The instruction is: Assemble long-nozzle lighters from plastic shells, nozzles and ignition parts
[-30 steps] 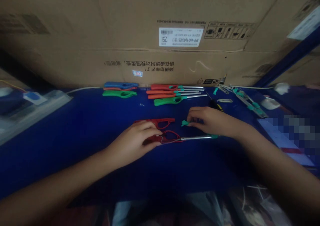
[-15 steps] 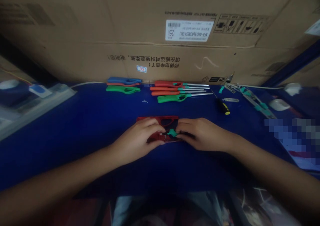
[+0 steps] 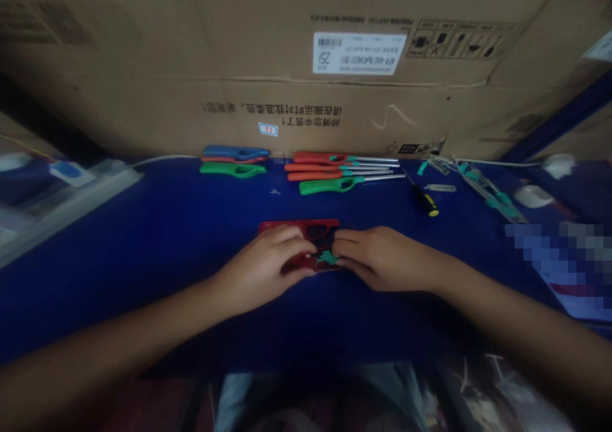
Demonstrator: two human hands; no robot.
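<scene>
Two red lighter handle shells lie at the front middle of the blue table. My left hand is closed on the left part of the near red shell, thumb below and fingers above. The far red shell, with its trigger loop, lies just behind those fingers. My right hand pinches a small green plastic piece at the right end of the near shell. The piece is over or within the shell; I cannot tell how deep it sits. My right fingertips hide part of it.
Several assembled lighters with metal tubes lie at the back, right of loose handle shells. A yellow-black screwdriver and clear-and-green lighter parts lie to the right. A cardboard box walls off the back.
The green piece and my right fingertips have shifted slightly left, closer to my left hand. My left hand keeps its hold on the red shell.
</scene>
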